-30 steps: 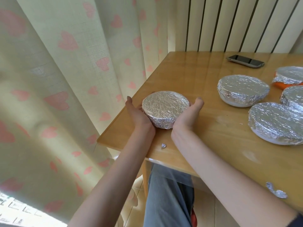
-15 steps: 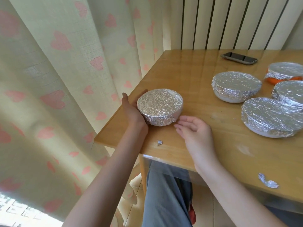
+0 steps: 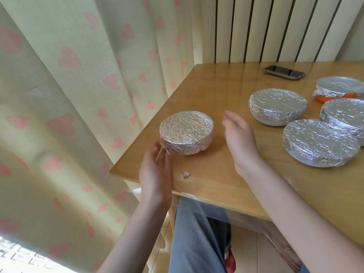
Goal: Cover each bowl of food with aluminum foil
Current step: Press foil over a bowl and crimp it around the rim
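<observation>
A small bowl wrapped in foil [image 3: 186, 132] stands near the left corner of the wooden table [image 3: 212, 180]. My left hand [image 3: 155, 172] hovers just below and left of it, fingers straight, holding nothing and apart from the bowl. My right hand [image 3: 239, 136] is raised to the right of the bowl, fingers relaxed and empty. Several more foil-covered bowls sit to the right: a white one [image 3: 277, 108], a larger one [image 3: 320, 141], another [image 3: 344, 113] at the right edge, and an orange one [image 3: 337, 90] behind.
A dark phone [image 3: 283, 71] lies at the back of the table. A tiny foil scrap [image 3: 186, 174] rests near the front edge. A heart-patterned curtain [image 3: 78, 95] hangs along the table's left side. My legs [image 3: 195, 239] are under the table.
Both hands have let go of the small foil-wrapped bowl and drawn back from it. The right hand has lifted off the table. The bowl stays in place.
</observation>
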### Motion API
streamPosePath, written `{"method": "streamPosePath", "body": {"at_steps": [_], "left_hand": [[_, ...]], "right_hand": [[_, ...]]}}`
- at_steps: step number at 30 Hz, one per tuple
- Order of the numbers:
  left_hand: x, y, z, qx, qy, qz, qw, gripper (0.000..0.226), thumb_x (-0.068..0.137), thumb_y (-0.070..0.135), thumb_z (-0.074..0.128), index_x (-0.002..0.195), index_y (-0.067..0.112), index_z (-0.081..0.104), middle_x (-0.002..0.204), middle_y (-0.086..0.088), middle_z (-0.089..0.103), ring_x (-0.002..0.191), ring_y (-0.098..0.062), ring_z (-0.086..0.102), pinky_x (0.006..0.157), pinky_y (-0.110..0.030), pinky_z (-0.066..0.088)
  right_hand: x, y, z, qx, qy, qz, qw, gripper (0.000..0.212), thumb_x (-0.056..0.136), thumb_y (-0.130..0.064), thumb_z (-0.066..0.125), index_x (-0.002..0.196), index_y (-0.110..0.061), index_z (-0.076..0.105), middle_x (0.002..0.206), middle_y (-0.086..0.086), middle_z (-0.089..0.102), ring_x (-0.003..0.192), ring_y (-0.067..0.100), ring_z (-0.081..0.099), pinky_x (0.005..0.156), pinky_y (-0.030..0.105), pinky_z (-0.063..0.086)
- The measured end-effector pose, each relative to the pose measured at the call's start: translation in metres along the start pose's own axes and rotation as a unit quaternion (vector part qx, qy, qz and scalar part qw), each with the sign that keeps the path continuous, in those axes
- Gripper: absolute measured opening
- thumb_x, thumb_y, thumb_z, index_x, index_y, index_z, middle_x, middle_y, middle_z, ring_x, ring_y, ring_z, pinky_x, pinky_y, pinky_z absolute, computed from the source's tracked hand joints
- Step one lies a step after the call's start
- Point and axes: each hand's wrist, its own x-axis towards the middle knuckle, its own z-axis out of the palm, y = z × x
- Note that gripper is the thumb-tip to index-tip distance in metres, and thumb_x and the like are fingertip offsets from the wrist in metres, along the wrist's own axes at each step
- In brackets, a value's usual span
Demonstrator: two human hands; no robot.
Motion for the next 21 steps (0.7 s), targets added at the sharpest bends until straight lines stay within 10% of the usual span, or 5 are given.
{"method": "streamPosePath", "body": {"at_steps": [5, 12, 17, 21], "left_hand": [[0.002, 0.013, -0.001, 0.018, -0.001, -0.041, 0.999, 0.039, 0.09, -0.016, 0.043, 0.115, 0.006, 0.063, 0.077, 0.006, 0.074, 0.075, -0.006, 0.07, 0.069, -0.013, 0.055], [-0.011, 0.018, 0.003, -0.062, -0.016, -0.103, 0.993, 0.038, 0.09, -0.013, 0.049, 0.125, 0.001, 0.051, 0.087, -0.013, 0.075, 0.104, -0.027, 0.069, 0.096, -0.029, 0.052], [-0.026, 0.008, 0.023, -0.108, -0.069, -0.156, 0.979, 0.046, 0.091, -0.017, 0.038, 0.135, -0.005, 0.042, 0.11, -0.026, 0.068, 0.108, -0.03, 0.067, 0.086, -0.027, 0.056], [-0.033, 0.004, 0.034, -0.113, -0.085, -0.174, 0.975, 0.048, 0.09, -0.018, 0.039, 0.135, -0.002, 0.043, 0.113, -0.022, 0.067, 0.107, -0.028, 0.068, 0.08, -0.026, 0.058]], "right_hand": [[0.012, 0.009, 0.001, -0.072, -0.041, -0.017, 0.996, 0.047, 0.089, -0.005, 0.041, 0.134, -0.016, 0.05, 0.132, 0.0, 0.057, 0.12, 0.011, 0.052, 0.104, 0.029, 0.04], [0.038, 0.004, 0.011, -0.078, -0.09, 0.021, 0.993, 0.038, 0.092, -0.037, 0.042, 0.089, -0.003, 0.057, 0.083, 0.005, 0.059, 0.078, 0.018, 0.054, 0.073, 0.032, 0.038], [0.059, -0.009, 0.016, -0.084, -0.151, 0.05, 0.984, 0.054, 0.096, -0.053, 0.035, 0.126, -0.015, 0.058, 0.118, 0.01, 0.066, 0.109, 0.025, 0.062, 0.075, 0.03, 0.044], [0.068, -0.015, 0.015, -0.085, -0.174, 0.052, 0.98, 0.053, 0.098, -0.056, 0.027, 0.118, -0.022, 0.062, 0.114, 0.004, 0.066, 0.104, 0.021, 0.063, 0.091, 0.036, 0.047]]}}
